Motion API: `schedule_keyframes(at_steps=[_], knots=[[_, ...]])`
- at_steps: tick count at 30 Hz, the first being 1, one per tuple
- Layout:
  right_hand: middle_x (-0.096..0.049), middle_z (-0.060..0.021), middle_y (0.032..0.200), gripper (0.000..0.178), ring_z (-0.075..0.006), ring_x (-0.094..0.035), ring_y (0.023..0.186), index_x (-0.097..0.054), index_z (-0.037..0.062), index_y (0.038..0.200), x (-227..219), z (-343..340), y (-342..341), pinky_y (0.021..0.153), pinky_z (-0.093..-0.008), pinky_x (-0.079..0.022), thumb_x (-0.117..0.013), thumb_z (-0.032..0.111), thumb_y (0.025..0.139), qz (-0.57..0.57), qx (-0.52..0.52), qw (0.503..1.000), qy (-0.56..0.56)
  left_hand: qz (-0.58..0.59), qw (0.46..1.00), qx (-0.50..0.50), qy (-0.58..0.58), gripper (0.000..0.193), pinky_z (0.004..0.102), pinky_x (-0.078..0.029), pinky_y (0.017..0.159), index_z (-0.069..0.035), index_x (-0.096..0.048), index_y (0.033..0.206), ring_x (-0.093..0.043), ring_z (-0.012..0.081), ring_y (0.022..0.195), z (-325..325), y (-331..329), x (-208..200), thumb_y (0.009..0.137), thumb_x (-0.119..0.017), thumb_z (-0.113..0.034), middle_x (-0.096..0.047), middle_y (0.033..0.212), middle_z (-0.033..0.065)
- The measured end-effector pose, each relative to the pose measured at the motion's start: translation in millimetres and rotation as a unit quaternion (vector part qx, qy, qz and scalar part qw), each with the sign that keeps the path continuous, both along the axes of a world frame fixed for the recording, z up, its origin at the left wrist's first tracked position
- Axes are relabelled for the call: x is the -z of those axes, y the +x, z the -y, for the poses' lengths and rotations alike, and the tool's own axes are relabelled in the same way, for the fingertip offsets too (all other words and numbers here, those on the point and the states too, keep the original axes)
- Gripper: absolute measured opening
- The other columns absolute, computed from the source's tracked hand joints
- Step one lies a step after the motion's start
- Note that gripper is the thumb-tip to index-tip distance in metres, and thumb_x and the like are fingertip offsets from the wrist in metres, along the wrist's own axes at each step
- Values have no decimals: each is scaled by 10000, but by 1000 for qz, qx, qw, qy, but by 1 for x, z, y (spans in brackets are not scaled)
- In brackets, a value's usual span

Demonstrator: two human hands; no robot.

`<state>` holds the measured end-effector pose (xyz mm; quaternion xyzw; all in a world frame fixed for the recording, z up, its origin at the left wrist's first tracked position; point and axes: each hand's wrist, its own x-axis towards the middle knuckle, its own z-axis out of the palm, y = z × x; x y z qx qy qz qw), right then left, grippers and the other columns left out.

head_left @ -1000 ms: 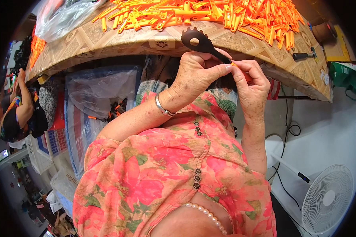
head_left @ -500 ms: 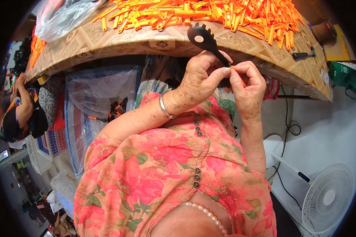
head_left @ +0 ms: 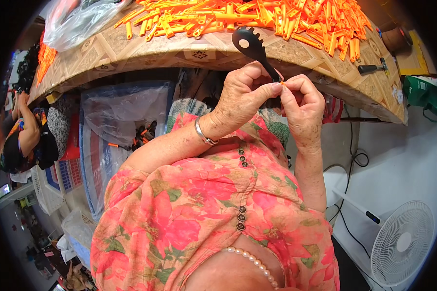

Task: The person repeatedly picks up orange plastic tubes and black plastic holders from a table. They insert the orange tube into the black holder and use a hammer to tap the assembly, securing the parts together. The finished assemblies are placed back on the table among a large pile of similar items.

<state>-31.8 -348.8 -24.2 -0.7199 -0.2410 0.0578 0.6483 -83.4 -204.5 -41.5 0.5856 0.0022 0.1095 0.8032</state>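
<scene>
A black pasta server (head_left: 250, 44) with a toothed rim and a round hole points up and away over the near table edge. My left hand (head_left: 245, 94) is closed around its narrow neck, thumb and fingers pinched near the lower end. My right hand (head_left: 303, 111) is closed with thumb and forefinger at that same end, on an orange handle (head_left: 282, 83). Only a small orange bit shows between the fingertips; my right fingers hide the rest. Both hands meet in front of the table. Beyond them a large pile of orange handles (head_left: 228, 17) covers the far tabletop.
On the patterned table (head_left: 179, 57) lie a small hammer (head_left: 372, 68) at right and a clear plastic bag (head_left: 80, 26) at left. A plastic-lined bin (head_left: 116, 104) holds black-and-orange pieces. A white fan (head_left: 404, 242) stands lower right; another person's arm (head_left: 29, 119) shows far left.
The pasta server has tipped slightly to the right and up. My right fingers have curled in more, so the orange that showed in my right palm is now hidden.
</scene>
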Motion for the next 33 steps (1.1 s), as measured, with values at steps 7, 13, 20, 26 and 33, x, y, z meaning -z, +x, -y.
schedule_keyframes(at_steps=[7, 13, 20, 26, 33], knots=[[-633, -52, 800, 54, -84, -616, 680, -589, -26, 831, 1, -3, -7, 619, -224, -503, -629, -23, 866, 4, 23, 999, -26, -12, 999, -3, 43, 154, 235, -520, 765, 21, -644, 1036, -605, 78, 836, -4, -3, -5, 901, -666, -52, -657, 926, 45], [-659, -72, 787, 62, -53, -519, 530, -611, 4, 853, -6, 10, 7, 483, -205, -443, -609, 45, 898, -196, -90, 974, 72, -19, 989, 123, -82, 183, 243, -520, 790, 31, -636, 1077, -624, 102, 855, -13, 5, -6, 911, -641, -46, -659, 947, 53], [-570, 6, 709, 129, -34, -482, 523, -612, 14, 790, -27, 31, 31, 456, -194, -392, -663, 115, 852, -209, -272, 939, 14, -87, 891, 354, -271, 730, 290, -605, 668, 145, -506, 1242, -707, 269, 884, -46, 11, -3, 958, -455, -525, -668, 1010, 244], [-547, 34, 631, 145, -33, -501, 559, -623, 23, 779, -34, 33, 47, 469, -204, -385, -680, 148, 824, -191, -360, 896, -176, -57, 866, 466, -173, 631, 259, -597, 653, 175, -506, 1227, -718, 249, 855, -62, 6, -1, 910, -618, -359, -672, 1021, 254], [-618, -44, 632, 179, -100, -561, 609, -643, -5, 738, -35, 11, 61, 563, -279, -447, -670, 172, 735, -25, -337, 887, -314, -174, 873, 447, 90, 326, 192, -499, 685, 26, -627, 1161, -640, 84, 822, -48, 4, -7, 955, -598, -224, -702, 940, 79]])
